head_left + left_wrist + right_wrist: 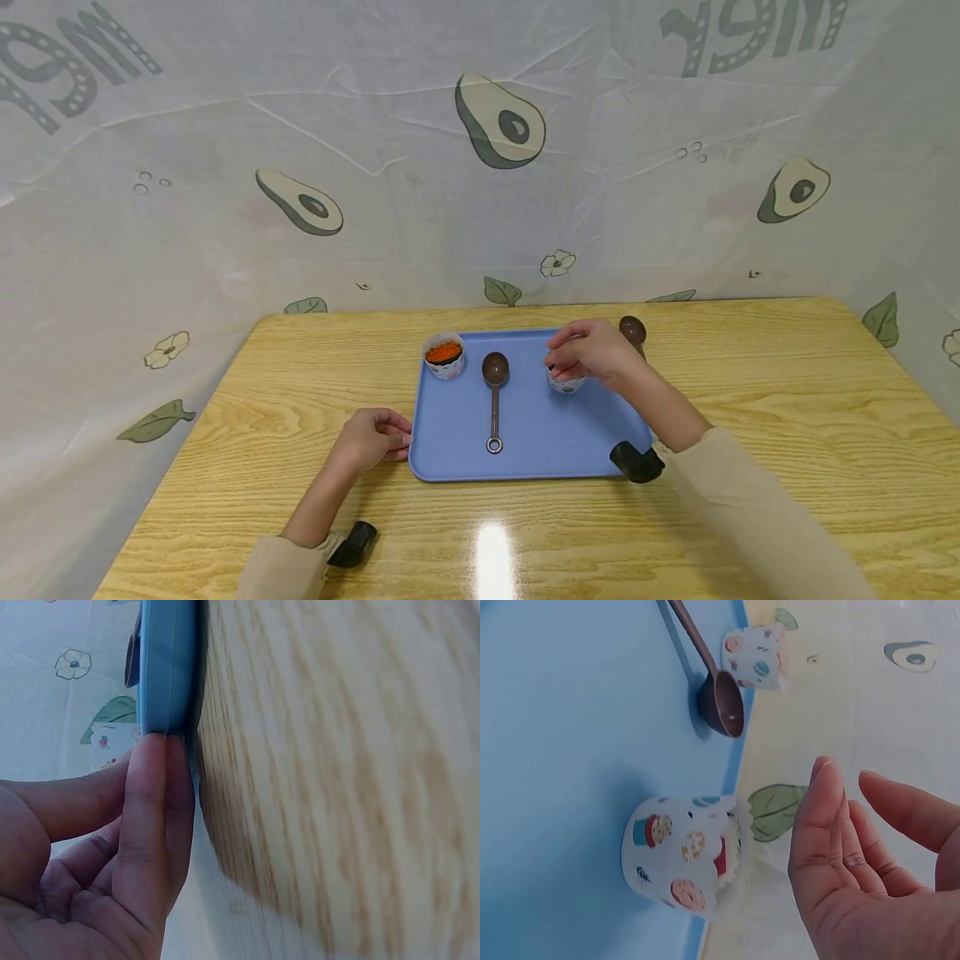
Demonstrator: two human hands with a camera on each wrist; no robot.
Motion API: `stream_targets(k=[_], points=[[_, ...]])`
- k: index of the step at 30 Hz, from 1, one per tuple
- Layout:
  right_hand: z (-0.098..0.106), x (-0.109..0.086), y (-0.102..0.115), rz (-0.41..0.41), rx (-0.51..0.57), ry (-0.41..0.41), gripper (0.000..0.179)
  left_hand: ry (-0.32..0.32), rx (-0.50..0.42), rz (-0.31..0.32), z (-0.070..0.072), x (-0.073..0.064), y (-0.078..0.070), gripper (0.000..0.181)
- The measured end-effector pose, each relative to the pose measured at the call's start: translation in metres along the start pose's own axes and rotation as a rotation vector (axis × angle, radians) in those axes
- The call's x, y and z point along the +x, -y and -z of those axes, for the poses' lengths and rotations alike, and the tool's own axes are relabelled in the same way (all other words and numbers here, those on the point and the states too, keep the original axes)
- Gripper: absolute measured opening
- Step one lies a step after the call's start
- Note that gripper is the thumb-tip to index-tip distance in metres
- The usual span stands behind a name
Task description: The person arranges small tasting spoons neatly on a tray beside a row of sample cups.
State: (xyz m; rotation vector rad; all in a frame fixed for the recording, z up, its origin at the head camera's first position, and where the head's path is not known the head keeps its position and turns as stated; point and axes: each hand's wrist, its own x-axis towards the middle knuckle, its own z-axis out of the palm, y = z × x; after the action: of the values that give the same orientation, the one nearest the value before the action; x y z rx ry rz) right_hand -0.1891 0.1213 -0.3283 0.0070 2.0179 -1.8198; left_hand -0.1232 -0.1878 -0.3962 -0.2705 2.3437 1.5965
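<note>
The fingertips of my left hand (pixel 372 439) touch the left edge of the blue tray (pixel 457 433). The left wrist view shows these fingers (pixel 142 817) fairly straight against the tray's side (pixel 166 667). Over the tray's right part hovers my right hand (pixel 588 350), above a patterned paper cup (pixel 566 385) that it partly hides. In the right wrist view, thumb and fingers (pixel 817 825) stand apart with nothing between them, clear of the cup (pixel 671 855). White, red and dark contents show at that cup's mouth.
A brown spoon (pixel 495 400) lies mid-tray. Another paper cup (pixel 445 367) at the tray's back left holds something orange with a dark band. A second brown spoon (pixel 632 330) lies at the right, partly hidden by my right arm. Behind the wooden table (pixel 300 367) hangs a printed cloth (pixel 405 225).
</note>
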Motion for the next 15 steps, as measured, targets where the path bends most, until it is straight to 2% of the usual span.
stream_targets(k=[15], points=[[0.024,-0.004,0.000,0.028,-0.036,-0.051,0.019,0.000,-0.004,0.002,0.000,0.000,0.001,0.011]])
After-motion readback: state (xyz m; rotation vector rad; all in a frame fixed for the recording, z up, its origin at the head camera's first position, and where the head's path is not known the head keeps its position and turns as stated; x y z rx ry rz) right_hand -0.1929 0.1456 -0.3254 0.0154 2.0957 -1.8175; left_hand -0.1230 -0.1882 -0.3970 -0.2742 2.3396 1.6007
